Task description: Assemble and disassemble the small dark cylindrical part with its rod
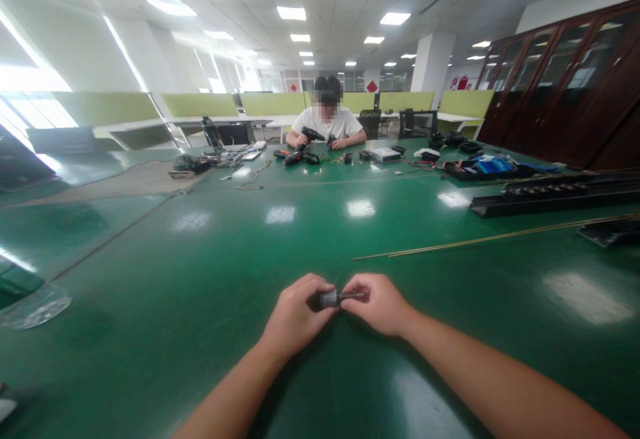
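Above the green table [240,252], my left hand [300,306] is closed round a short grey metal cylinder [329,298] that looks like a drill chuck. A thin dark rod [351,296], like a drill bit, lies in line with it and meets its right end. My right hand [380,306] pinches this rod between thumb and fingers. Both hands are almost touching over the near middle of the table. My left fingers hide the cylinder's left end, and how deep the rod sits inside cannot be made out.
Long thin brass-coloured rods [425,249] lie ahead to the right, before a black channel rail [530,202]. Across the table a person [327,122] in a white shirt handles a power drill [313,134]. Tools and small parts line the far side; clear plastic [40,306] lies left.
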`<state>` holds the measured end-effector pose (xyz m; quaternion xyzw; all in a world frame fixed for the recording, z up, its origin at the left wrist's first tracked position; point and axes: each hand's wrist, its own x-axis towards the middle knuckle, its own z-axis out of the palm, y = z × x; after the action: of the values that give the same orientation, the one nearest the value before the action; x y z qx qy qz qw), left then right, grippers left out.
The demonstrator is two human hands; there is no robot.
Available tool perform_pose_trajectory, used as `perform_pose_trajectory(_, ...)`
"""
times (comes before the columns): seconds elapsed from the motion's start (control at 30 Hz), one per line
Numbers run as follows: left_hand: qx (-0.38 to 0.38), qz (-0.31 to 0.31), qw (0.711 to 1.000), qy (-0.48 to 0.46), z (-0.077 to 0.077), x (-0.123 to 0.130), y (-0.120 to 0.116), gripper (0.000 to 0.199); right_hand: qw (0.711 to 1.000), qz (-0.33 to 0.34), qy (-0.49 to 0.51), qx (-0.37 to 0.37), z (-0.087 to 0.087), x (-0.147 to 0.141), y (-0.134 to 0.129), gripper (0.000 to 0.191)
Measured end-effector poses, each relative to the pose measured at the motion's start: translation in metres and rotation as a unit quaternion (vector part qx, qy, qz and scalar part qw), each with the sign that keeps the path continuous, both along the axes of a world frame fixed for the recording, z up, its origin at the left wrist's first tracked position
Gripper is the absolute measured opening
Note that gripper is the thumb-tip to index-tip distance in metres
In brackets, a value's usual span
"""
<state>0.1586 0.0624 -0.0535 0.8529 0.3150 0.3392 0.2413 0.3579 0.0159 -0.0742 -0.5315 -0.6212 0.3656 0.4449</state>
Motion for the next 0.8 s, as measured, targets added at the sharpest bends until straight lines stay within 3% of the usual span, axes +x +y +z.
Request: perform_pose_trajectory(0.8,0.028,0.002,1.0,0.002,0.0041,-0.0034,0.0006,0.015,0.998,-0.018,-0.035,0.046,-0.0015,-0.0006,-0.0015,0.01)
